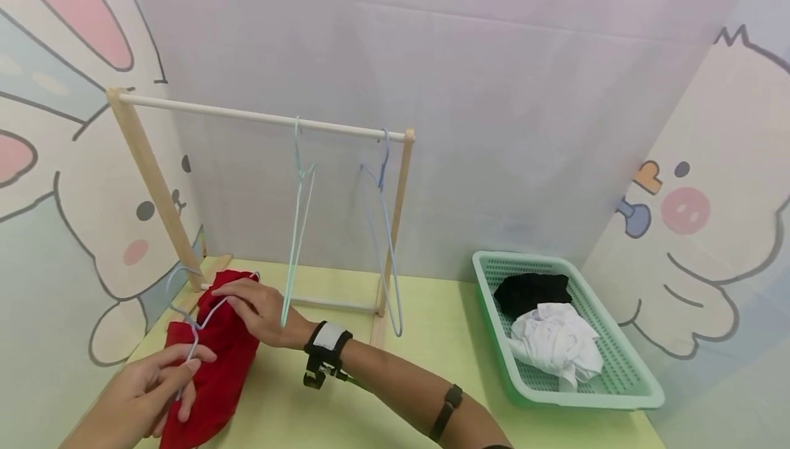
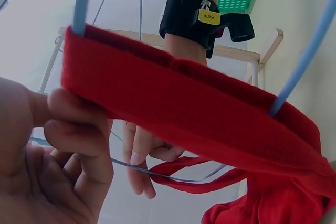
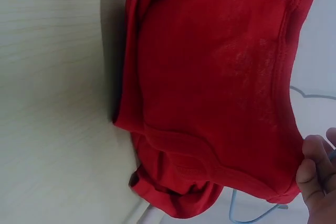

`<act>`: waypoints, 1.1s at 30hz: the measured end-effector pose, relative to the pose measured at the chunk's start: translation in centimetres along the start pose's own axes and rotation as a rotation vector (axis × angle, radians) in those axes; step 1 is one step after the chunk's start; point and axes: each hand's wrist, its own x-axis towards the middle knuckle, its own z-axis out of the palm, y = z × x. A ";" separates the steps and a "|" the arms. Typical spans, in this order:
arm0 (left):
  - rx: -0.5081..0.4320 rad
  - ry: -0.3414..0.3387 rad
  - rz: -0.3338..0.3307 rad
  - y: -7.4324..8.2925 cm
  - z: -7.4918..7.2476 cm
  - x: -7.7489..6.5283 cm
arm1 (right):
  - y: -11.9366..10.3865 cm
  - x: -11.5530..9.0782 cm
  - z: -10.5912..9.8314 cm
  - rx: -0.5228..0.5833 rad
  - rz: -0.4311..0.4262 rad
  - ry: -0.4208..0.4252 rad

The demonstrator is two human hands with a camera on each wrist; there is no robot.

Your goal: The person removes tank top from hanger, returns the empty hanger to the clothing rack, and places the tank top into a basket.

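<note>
A red top with banded edges hangs in loose folds over the table at the left. Through its opening runs a light blue hanger, whose hook points up and left in the head view. My left hand holds one side of the hanger between thumb and fingers, the cloth against it. On the other side, my right hand pinches the top's edge near the hanger's other arm; the right wrist view shows its fingertips on the cloth. Folds hide part of the hanger.
Behind the hands stands a wooden rack with a white rail. From it hang a mint hanger and a blue hanger, close to the right forearm. A green basket at the right holds black cloth and white cloth.
</note>
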 end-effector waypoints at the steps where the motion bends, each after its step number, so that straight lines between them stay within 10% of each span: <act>1: 0.000 -0.001 -0.002 0.0 0.0 0.0 | 0.2 0.0 0.0 -0.002 0.002 0.006; 33: 0.015 -0.018 0.033 -0.6 -0.1 -0.9 | 4.1 -0.9 1.1 0.057 0.142 0.120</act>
